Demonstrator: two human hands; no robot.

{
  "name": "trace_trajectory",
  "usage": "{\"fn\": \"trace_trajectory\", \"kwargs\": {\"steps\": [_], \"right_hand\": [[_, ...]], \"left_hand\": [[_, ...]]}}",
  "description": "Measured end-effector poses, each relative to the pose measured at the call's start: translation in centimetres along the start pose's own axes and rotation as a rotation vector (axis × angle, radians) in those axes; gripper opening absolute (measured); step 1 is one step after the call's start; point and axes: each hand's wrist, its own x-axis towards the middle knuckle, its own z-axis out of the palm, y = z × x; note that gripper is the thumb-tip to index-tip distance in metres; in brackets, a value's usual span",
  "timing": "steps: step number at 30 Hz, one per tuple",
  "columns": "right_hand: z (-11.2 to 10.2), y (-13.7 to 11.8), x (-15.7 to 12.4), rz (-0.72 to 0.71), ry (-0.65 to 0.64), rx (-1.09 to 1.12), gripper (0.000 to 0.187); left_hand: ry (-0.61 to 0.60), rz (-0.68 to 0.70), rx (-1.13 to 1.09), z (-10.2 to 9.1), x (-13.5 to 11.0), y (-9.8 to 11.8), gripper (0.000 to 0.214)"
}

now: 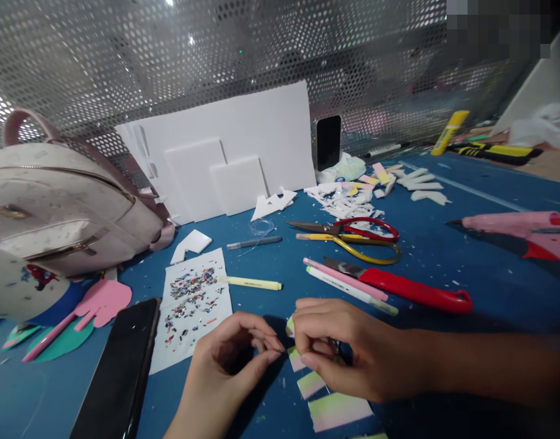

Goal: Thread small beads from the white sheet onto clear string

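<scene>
My left hand (pixel 236 360) is closed in a pinch at the near middle of the table. A tiny dark, thin tip shows at its fingertips, too small to name. Close beside it my right hand (pixel 341 347) curls shut over the row of card pieces; what its fingers grip is hidden. Under and below the right hand lie several green-to-pink strips, among them a wide one (pixel 339 411) and a smaller one (pixel 311 385). Left of my hands a white sheet (pixel 158 353) carries many small coloured bits (pixel 193 292).
Red-handled shears (pixel 412 291), scissors (pixel 366 244), pens and a yellow marker (pixel 255 283) lie beyond my hands. A black phone (pixel 118 372) and backpack (pixel 64 201) are left; a pink glue gun (pixel 518 225) is right. White boards (pixel 271 128) stand behind, beside white scraps (pixel 344 201).
</scene>
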Motion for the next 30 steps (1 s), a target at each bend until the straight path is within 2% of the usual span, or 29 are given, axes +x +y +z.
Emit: {"fn": "trace_trajectory", "kwargs": {"steps": [13, 18, 25, 30], "right_hand": [[-0.02, -0.13, 0.12, 0.013, -0.001, -0.001, 0.015], [0.02, -0.13, 0.07, 0.011, 0.0, -0.014, 0.017], [0.05, -0.26, 0.41, -0.027, 0.0, -0.009, 0.018], [0.05, -0.25, 0.41, -0.052, 0.001, -0.004, 0.017]], "left_hand": [[-0.024, 0.037, 0.083, 0.2, -0.31, -0.07, 0.007], [-0.073, 0.105, 0.158, 0.38, -0.28, 0.25, 0.013], [-0.07, 0.167, 0.165, 0.53, -0.17, 0.4, 0.015], [-0.079, 0.137, 0.142, 0.54, -0.33, 0.27, 0.01]]}}
